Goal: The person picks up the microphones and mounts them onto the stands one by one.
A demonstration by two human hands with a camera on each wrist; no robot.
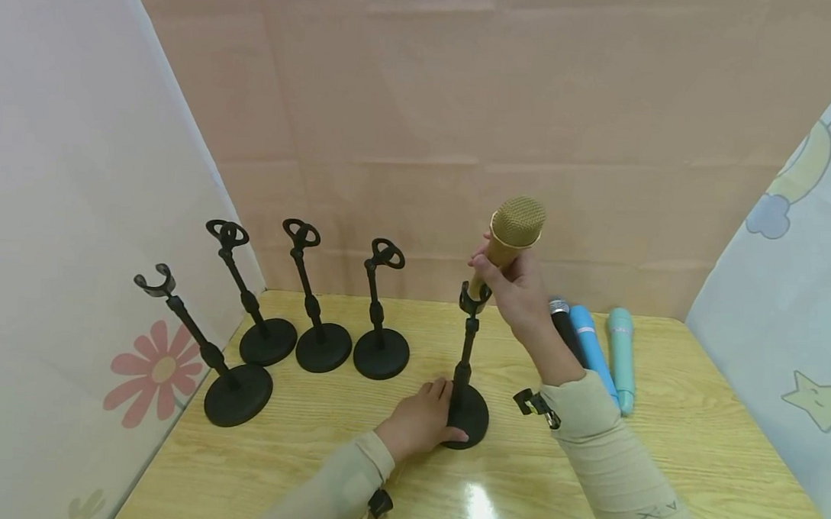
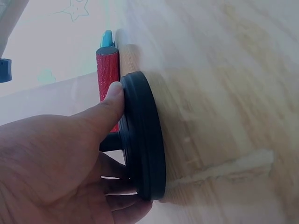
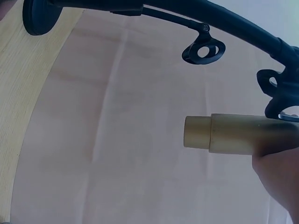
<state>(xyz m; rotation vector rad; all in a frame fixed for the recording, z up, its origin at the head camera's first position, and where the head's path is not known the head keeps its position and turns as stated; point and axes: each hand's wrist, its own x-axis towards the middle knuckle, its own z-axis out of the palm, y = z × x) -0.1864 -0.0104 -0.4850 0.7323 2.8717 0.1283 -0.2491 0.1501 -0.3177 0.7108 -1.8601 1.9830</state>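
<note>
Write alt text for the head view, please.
A right hand holds a gold microphone by the clip of a black stand, whose base the left hand grips; four similar stands stand to the left, three more microphones lie right.

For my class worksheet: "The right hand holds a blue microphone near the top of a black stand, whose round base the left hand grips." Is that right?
Not quite: in the head view, the microphone is gold, not blue. The right hand does hold it near the top of the black stand, whose round base the left hand grips.
</note>
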